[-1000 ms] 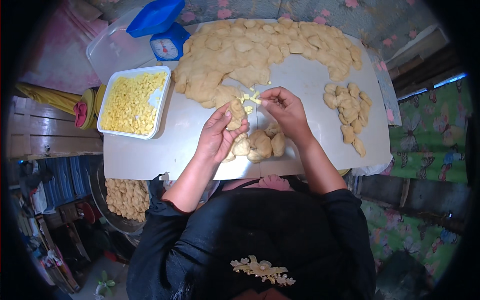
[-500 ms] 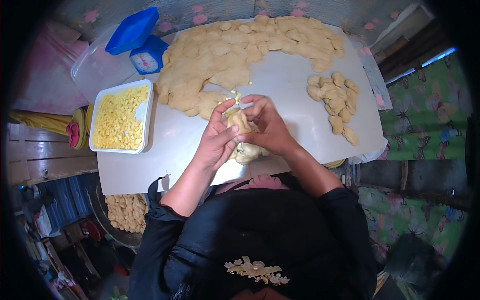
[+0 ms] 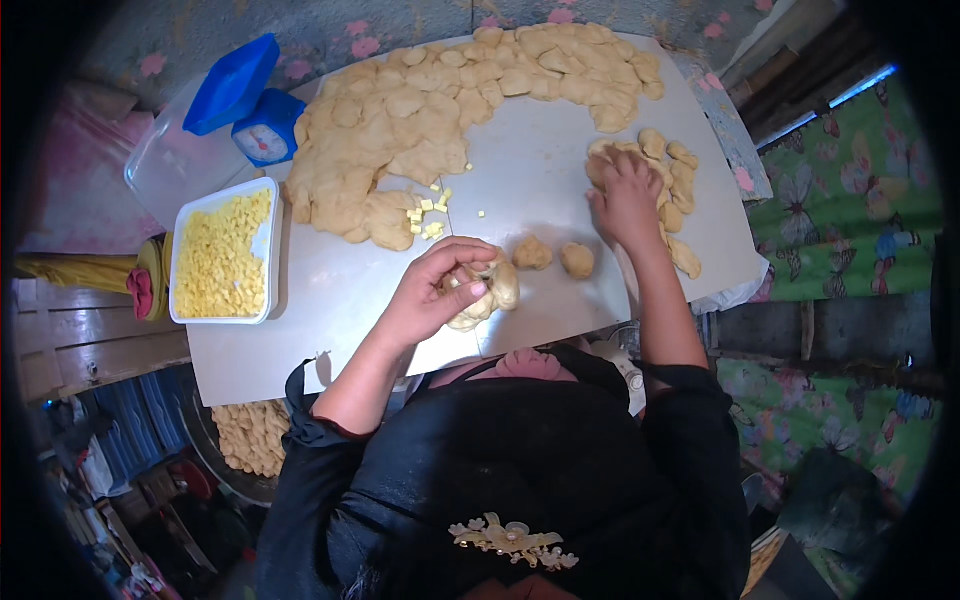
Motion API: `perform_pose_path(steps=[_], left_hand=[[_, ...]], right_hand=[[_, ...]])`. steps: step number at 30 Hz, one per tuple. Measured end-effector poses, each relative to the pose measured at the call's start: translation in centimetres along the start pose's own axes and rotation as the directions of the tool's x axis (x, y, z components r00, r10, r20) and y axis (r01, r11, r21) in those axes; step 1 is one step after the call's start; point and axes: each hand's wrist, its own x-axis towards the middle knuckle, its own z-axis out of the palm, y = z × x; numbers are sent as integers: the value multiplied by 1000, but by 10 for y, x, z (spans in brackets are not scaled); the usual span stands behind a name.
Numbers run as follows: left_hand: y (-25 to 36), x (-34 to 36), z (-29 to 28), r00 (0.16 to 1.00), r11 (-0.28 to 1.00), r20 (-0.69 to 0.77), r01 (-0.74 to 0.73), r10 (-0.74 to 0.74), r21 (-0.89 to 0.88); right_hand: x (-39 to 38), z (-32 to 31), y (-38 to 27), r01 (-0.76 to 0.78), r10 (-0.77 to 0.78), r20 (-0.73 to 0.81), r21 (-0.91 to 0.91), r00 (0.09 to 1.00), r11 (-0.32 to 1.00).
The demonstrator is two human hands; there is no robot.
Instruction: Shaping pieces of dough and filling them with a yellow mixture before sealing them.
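Note:
My left hand [image 3: 437,288] curls over a pale, glossy lump of dough [image 3: 505,289] near the table's front edge. Its thumb and fingers stand apart, with dough showing between them. Farther right, my right hand [image 3: 630,197] reaches onto a small pile of dough pieces [image 3: 683,185], fingers spread on the dough and partly covering it. Two roundish dough pieces, one [image 3: 533,252] beside the lump and another [image 3: 576,260] to its right, lie between my hands. Small yellow cubes [image 3: 427,207] are scattered beyond my left hand.
A broad mass of flattened dough pieces [image 3: 385,125] covers the table's far side. At left stand a white tub [image 3: 272,290] of yellow cubes and a blue kitchen scale [image 3: 268,130]. Below the table's left corner, a large round pan holds more dough [image 3: 248,438].
My hands have separated; before, they held a dough piece together. My right hand has moved right to the small pile. Two roundish dough pieces have come into sight on the table.

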Motion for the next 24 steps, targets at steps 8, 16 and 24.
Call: perform_pose_path(steps=[8, 16, 24], left_hand=[[-6, -13, -4, 956, 930, -169, 179, -242, -320], [-20, -28, -18, 903, 648, -114, 204, -413, -734], [-20, -40, -36, 879, 618, -334, -59, -340, -784]], right_hand=[[22, -2, -24, -178, 91, 160, 698, 983, 693], [38, 33, -118, 35, -311, 259, 714, 914, 699], [39, 76, -139, 157, -270, 293, 358, 917, 920]])
